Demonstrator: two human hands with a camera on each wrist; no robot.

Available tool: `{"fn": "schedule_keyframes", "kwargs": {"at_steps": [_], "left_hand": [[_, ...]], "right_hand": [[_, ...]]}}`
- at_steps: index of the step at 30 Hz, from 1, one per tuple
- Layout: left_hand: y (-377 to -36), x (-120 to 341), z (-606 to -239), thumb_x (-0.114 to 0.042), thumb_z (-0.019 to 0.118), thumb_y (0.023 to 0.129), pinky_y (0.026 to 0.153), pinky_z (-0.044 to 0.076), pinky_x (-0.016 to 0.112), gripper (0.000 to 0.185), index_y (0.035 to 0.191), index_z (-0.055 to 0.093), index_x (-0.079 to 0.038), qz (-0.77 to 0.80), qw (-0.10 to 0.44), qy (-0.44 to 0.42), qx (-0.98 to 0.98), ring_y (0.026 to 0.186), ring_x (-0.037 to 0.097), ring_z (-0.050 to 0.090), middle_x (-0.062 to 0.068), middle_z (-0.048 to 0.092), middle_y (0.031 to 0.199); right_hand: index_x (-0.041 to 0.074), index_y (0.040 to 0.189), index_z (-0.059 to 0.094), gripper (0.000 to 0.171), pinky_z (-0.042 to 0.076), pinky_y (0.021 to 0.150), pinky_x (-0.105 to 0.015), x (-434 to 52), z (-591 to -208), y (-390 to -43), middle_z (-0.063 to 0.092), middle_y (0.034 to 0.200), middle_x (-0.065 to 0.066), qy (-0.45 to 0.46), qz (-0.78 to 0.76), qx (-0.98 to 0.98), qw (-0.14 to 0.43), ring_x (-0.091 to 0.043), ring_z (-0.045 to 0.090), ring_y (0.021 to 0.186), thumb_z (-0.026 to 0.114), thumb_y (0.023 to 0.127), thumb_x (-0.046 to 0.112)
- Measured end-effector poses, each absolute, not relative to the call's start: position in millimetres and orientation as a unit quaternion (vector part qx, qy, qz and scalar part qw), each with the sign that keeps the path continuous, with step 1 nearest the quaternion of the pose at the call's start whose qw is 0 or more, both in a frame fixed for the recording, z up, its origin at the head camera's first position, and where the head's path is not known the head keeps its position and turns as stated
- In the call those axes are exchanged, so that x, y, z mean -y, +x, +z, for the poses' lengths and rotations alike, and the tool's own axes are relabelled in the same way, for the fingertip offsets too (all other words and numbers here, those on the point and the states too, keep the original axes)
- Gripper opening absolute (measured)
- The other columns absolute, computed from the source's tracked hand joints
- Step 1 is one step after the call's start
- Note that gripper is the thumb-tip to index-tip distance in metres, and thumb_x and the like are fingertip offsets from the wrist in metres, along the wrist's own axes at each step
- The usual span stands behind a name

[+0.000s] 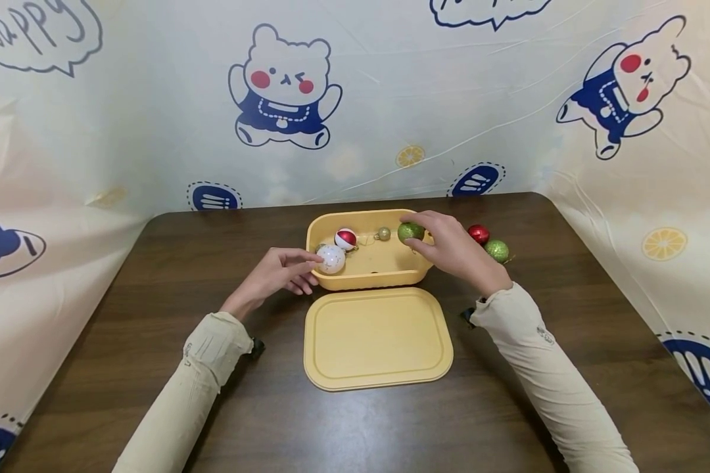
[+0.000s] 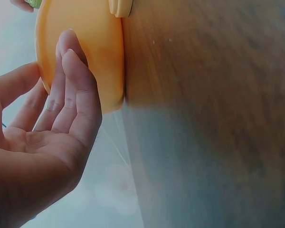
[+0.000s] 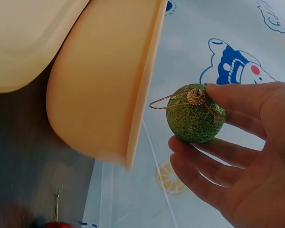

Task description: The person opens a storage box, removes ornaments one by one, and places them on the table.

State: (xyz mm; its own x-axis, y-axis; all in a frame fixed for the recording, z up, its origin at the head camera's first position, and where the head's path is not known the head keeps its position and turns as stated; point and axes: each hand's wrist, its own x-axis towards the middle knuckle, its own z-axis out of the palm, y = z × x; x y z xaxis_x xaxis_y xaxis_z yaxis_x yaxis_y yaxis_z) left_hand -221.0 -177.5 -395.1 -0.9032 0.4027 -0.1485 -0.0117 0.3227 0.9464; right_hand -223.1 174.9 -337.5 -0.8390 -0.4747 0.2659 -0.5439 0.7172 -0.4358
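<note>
Cream sleeves, two: left sleeve (image 1: 195, 374) and right sleeve (image 1: 553, 381), cuffed at the wrists, both reaching forward over a dark wood-grain counter (image 1: 355, 430).

Lid (image 1: 378, 338): yellow, rounded corners, flat on the counter, just in front of the box.

Yellow box (image 1: 367, 281): upright and uncovered. Contents: white ball (image 1: 333, 260), speckled, front left; red-and-white ball (image 1: 345, 239), just behind it; small gold ball (image 1: 383, 234), toward the back, right of the middle.

Right hand (image 1: 449, 243): grip drawn in round one green ball (image 3: 192, 124), pinched between thumb and fingertips. Ball glittered, with gold cap (image 3: 195, 97); located above the right end of the box, higher than the rim.

Left hand (image 1: 278, 272): grip loose, fingers relaxed and parted, holding nothing; it touches the left end of the box at the rim. Contact with the white ball cannot be settled from these views.

Right of the box, on the counter: red ball (image 1: 478, 234) and second green ball (image 1: 497, 251), side by side.

Backdrop (image 1: 384, 92): pale cloth, printed with cartoon bears (image 1: 284, 89) and orange slices (image 1: 411, 156).
</note>
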Motion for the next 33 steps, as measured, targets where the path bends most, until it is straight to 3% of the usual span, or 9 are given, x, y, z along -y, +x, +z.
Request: {"fn": "schedule_keyframes", "kwargs": {"at_steps": [9,16,26,33], "left_hand": [[-222,178,-396,-0.02,0.061,0.101,0.068,0.061,0.043,0.031,0.125,0.066,-0.001,0.571,0.184,0.125,-0.79,0.073,0.037,0.071,0.032,0.069,0.094],[-222,177,-395,-0.021,0.062,0.1,0.068,0.061,0.043,0.032,0.126,0.066,-0.001,0.574,0.184,0.123,-0.789,0.074,0.038,0.071,0.032,0.069,0.094],[-221,177,-395,-0.022,0.062,0.1,0.068,0.061,0.044,0.031,0.125,0.067,-0.003,0.57,0.183,0.125,-0.791,0.075,0.041,0.07,0.03,0.07,0.093],[-220,179,-396,-0.023,0.062,0.1,0.069,0.061,0.045,0.031,0.124,0.067,-0.004,0.57,0.181,0.126,-0.792,0.074,0.038,0.07,0.031,0.069,0.094]], "right_hand": [[0.006,0.133,0.061,0.043,0.046,0.103,-0.049,-196,-333,-218,0.062,0.132,-0.014,0.261,0.26,0.926,0.089,-0.03,0.056,0.124,0.071,0.094,0.017],[0.005,0.132,0.061,0.041,0.053,0.082,-0.044,-225,-330,-222,0.065,0.119,-0.013,0.225,0.273,0.93,0.103,-0.026,0.061,0.094,0.071,0.093,0.015],[0.006,0.134,0.059,0.041,0.055,0.086,-0.054,-274,-337,-232,0.062,0.128,-0.019,0.139,0.283,0.943,0.108,-0.036,0.068,0.098,0.068,0.096,0.017],[0.008,0.135,0.06,0.04,0.055,0.081,-0.054,-299,-349,-238,0.062,0.128,-0.022,0.112,0.296,0.941,0.12,-0.038,0.069,0.098,0.067,0.097,0.019]]}}
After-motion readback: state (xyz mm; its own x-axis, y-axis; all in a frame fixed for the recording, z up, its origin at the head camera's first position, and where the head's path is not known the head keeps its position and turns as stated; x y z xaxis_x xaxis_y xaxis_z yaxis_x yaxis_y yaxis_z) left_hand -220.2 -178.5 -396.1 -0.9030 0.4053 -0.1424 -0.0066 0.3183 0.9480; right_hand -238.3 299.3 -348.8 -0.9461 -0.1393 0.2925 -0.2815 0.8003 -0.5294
